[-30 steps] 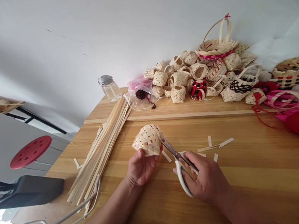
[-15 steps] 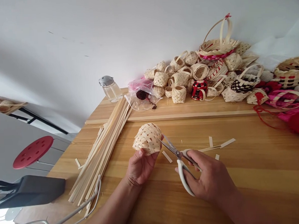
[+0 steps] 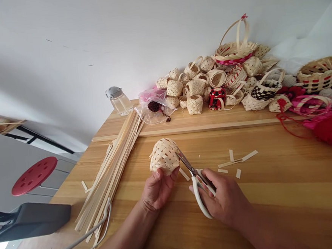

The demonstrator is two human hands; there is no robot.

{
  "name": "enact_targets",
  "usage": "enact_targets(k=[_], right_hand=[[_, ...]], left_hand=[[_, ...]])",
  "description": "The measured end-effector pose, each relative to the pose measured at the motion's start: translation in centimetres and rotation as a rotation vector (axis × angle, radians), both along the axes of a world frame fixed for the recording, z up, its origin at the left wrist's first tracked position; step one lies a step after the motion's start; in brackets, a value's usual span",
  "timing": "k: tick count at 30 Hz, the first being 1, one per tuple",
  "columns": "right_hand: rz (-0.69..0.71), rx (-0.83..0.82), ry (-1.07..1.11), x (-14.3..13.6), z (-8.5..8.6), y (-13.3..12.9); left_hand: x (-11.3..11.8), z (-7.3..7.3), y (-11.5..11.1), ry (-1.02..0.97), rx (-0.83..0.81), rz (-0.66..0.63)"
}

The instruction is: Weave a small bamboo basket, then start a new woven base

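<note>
Cupping a small woven basket (image 3: 164, 157), left hand (image 3: 158, 188) curled under it, right hand (image 3: 225, 196) wrapped around white-handled scissors (image 3: 193, 172) at the basket's right edge, strip bundle (image 3: 114, 170) left of the basket.

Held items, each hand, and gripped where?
Left hand: small woven basket, held by its lower edge, thumb on the near side. Right hand: scissors, held by the handles.
</note>
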State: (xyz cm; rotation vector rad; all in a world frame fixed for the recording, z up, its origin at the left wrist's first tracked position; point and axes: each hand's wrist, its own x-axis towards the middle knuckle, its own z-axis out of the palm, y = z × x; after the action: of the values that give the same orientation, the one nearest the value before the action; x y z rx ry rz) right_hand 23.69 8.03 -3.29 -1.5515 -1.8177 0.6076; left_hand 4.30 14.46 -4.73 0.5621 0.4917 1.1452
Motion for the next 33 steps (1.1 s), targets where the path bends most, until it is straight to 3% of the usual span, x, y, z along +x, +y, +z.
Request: enact_targets(k=[12,20,22,27,33], right_hand=[[0.04,-0.234,0.361,-1.1,-0.2,-0.7],[0.213,-0.561,0.826,-1.5,-0.4,-0.9],[0.153,-0.504,0.71,-1.4,-0.5,-0.7],[-0.036,-0.106,0.114,-0.5,-0.5,-0.1],[-0.041,-0.013,-0.027,-0.6,-0.6,-0.3]], left_hand=[[0.2,0.5,-0.6,0.004,0.02,0.042],[-0.2,0.2,-0.2,-0.135,0.036,-0.105],[-0.1,0.1,-0.3,-0.131,0.034,-0.092],[0.0,-0.5,-0.3,-0.073,0.019,-0.035],[0.3,-0.4,-0.5,-0.066,0.002,-0.03]])
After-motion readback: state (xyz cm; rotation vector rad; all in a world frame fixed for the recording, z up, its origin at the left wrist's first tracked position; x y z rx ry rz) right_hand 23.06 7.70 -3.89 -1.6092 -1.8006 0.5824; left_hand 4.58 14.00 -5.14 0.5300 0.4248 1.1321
